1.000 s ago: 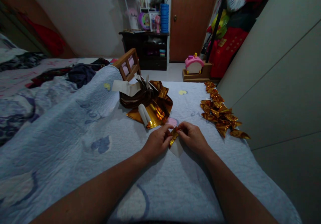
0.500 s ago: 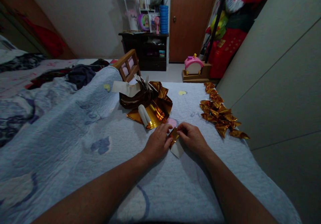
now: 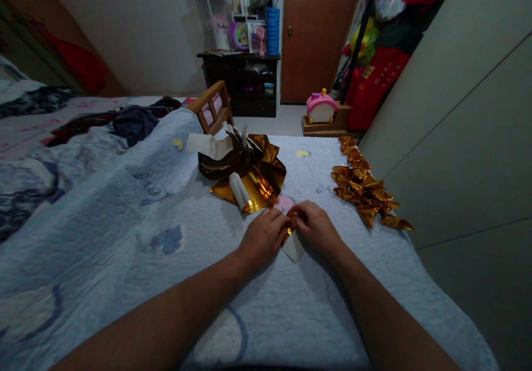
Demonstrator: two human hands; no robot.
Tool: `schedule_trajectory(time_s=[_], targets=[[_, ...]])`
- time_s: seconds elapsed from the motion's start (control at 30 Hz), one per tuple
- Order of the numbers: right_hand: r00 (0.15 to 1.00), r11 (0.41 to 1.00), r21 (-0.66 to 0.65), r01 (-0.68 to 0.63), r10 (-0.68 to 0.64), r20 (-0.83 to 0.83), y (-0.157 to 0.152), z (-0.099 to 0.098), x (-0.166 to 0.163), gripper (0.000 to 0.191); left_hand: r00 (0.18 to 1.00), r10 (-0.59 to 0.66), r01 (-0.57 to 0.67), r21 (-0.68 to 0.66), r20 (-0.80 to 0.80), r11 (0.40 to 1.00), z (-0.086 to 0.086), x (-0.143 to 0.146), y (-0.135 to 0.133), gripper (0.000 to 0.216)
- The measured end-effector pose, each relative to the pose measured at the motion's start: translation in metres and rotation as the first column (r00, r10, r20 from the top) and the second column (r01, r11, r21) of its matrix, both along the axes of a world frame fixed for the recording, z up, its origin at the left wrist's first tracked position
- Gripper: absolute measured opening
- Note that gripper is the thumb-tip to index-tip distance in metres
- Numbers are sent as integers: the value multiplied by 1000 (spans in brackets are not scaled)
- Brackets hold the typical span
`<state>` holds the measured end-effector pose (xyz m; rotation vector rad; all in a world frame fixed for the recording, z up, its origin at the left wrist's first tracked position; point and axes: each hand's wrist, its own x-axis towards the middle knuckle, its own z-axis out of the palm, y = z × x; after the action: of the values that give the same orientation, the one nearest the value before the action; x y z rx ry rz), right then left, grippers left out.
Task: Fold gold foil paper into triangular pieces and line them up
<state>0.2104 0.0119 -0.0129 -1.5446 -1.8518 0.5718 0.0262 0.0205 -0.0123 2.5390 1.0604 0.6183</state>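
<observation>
A small sheet of gold foil paper [image 3: 293, 247] with a white back lies on the bed cover, its white corner pointing toward me. My left hand [image 3: 265, 236] grips its left side with fingers bent over the gold part. From the right, my right hand [image 3: 315, 224] pinches the far edge of the same sheet, close to the left fingertips. Part of the gold face is hidden beneath the fingers. Beyond my left hand sits a loose stack of gold paper [image 3: 230, 163], fanned out, with a curled sheet [image 3: 240, 192] at its front.
Several folded gold paper pieces [image 3: 366, 191] lie along the right edge of the light blue quilt [image 3: 174, 288]. A pale cabinet [image 3: 465, 138] stands close on the right. A wooden rail [image 3: 211, 107] and a pink toy [image 3: 321, 108] are past the far edge.
The gold part of the sheet has been folded or rolled further, so less of it shows. My fingertips have come closer together, the right hand shifting slightly left.
</observation>
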Motion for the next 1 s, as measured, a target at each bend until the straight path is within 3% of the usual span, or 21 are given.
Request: schedule_trajectory(time_s=[0.23, 0.4, 0.83, 1.0], targets=[[998, 999, 14, -37, 36, 52, 5, -5, 0, 24, 999, -21, 25, 100, -42, 995, -3, 0, 0, 12], [999, 999, 15, -35, 35, 37, 8, -6, -2, 13, 998, -37, 47, 192, -59, 980, -11, -1, -1, 10], [997, 997, -11, -83, 83, 10, 8, -1, -1, 17, 983, -78, 117, 235, -167, 965, -2, -1, -9, 13], [994, 994, 11, -107, 107, 0, 7, -2, 0, 19, 993, -42, 65, 209, -114, 976, -5, -1, -9, 10]])
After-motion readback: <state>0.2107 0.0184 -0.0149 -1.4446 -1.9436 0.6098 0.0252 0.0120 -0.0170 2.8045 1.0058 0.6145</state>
